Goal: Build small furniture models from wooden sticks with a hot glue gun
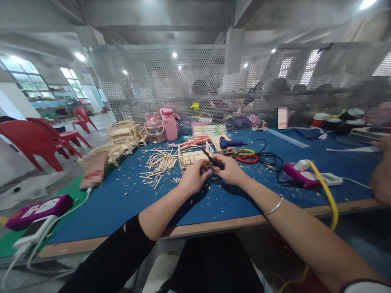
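Note:
My right hand [227, 170] is closed on a dark pointed tool [216, 162], its tip slanting up and left. Close beside it, my left hand [195, 177] has its fingers curled together at the near edge of a small wooden frame [191, 156]; whatever they pinch is too small to name. Loose wooden sticks [163, 161] lie in a pile left of the frame. Behind my right hand, a blue glue gun [232, 143] rests by a wooden block with holes. Red and yellow pliers handles [247, 158] are to its right.
Stacked wooden pieces [126, 136], a pink bottle [170, 126] and a clear jug [155, 129] stand at the back left. Purple power strips [301, 176] with cables lie at both sides. Another person's arm [381, 175] is at the far right. A perforated screen [171, 85] stands behind.

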The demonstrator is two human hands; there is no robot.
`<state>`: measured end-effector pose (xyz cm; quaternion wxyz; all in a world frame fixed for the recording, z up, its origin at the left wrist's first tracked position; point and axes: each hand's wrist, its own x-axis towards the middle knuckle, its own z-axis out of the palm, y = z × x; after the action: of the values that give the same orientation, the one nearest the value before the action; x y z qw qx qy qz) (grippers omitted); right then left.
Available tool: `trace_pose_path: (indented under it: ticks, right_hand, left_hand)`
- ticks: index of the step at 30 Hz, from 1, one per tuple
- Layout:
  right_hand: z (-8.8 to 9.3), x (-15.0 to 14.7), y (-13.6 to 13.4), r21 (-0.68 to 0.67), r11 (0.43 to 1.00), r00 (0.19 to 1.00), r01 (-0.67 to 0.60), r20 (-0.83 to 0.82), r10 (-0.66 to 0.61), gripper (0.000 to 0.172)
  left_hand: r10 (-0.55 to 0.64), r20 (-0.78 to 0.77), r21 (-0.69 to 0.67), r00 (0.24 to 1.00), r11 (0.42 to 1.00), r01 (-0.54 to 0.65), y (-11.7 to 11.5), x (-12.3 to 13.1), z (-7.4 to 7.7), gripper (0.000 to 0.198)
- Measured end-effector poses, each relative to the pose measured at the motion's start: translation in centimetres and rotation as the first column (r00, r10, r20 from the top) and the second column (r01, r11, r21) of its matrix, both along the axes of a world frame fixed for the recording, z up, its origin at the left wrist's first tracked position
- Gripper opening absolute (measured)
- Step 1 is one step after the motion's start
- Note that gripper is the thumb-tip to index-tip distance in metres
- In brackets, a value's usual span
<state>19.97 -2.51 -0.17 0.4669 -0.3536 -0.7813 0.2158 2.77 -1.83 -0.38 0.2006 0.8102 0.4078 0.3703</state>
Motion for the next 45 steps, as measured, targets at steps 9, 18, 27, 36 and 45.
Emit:
trace_pose_path:
  ticks: [9,18,27,36,45]
  right_hand:
    - [-0.4,0.2,0.5,-0.092,0.996,0.994,0.024,-0.107,-0.034,0.022]
    - [-0.6,0.4,0.5,-0.145,0.989,0.989,0.012,-0.142,-0.033,0.025]
    - [-0.5,0.4,0.5,-0.098,0.992,0.989,0.075,-0.119,-0.086,0.026]
    - [1.0,4.4,0.5,-0.129,0.984,0.933,0.119,0.354,-0.067,0.044]
    - [1.5,6.5,0.1,-0.406,0.912,0.929,0.053,0.355,0.103,0.054]
  left_hand:
    - [-0.097,-0.077,-0.16,0.992,0.984,0.083,-0.1,0.1,-0.3,0.03]
    - [-0.173,-0.244,-0.201,0.954,0.972,0.125,-1.3,0.2,0.4,0.046]
    - [-0.096,-0.22,-0.159,0.971,0.985,0.061,-1.3,0.5,0.1,0.041]
    - [-0.029,-0.011,-0.078,1.0,0.997,0.028,-1.4,0.7,0.3,0.039]
    - [-0.018,-0.031,-0.136,0.999,0.991,0.014,-1.5,1.1,-0.1,0.037]
